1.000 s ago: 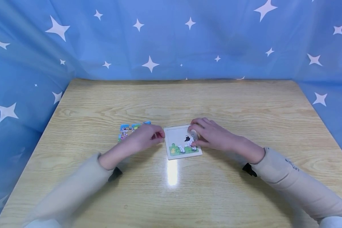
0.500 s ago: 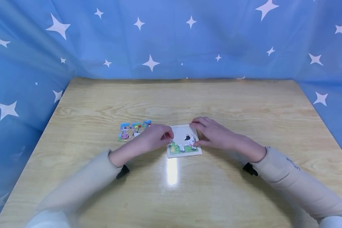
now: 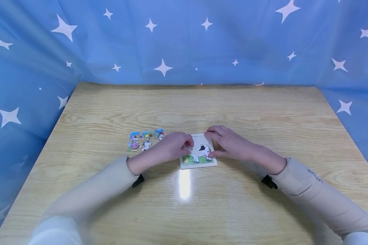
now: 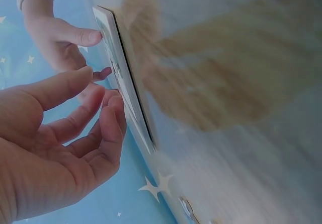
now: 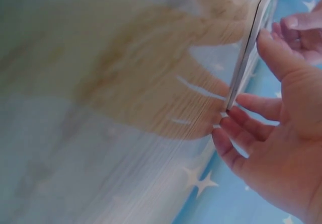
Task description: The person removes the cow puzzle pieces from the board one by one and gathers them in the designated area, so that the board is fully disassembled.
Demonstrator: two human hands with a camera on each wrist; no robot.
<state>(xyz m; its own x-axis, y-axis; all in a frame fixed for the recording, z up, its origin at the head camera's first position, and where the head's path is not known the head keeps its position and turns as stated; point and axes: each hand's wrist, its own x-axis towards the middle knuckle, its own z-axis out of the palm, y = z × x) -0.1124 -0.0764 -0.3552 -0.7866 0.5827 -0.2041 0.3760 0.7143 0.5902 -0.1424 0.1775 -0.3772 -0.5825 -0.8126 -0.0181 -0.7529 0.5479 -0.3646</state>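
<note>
A pale, square jigsaw board (image 3: pixel 198 140) lies at the middle of the table. Its bottom row and a black-and-white cow piece (image 3: pixel 204 149) at the right are in place, while bare wood shows above. Over the board's left part hovers my left hand (image 3: pixel 173 146), its fingers loosely curled. The left wrist view shows nothing between thumb (image 4: pixel 75 83) and fingertips. At the board's right edge my right hand (image 3: pixel 231 144) rests, thumb near the front and index finger at the far corner. The right wrist view shows its relaxed fingers (image 5: pixel 249 128) touching that edge.
Several loose puzzle pieces lie left of the board, among them a cow's face (image 3: pixel 134 145), a white body piece (image 3: pixel 147 146) and a windmill piece (image 3: pixel 159 132). A starry blue curtain (image 3: pixel 184 41) hangs behind the wooden table (image 3: pixel 184 105).
My left hand has moved right from the loose pieces to over the board, uncovering more of those pieces. My right hand has shifted slightly outward to the board's right edge.
</note>
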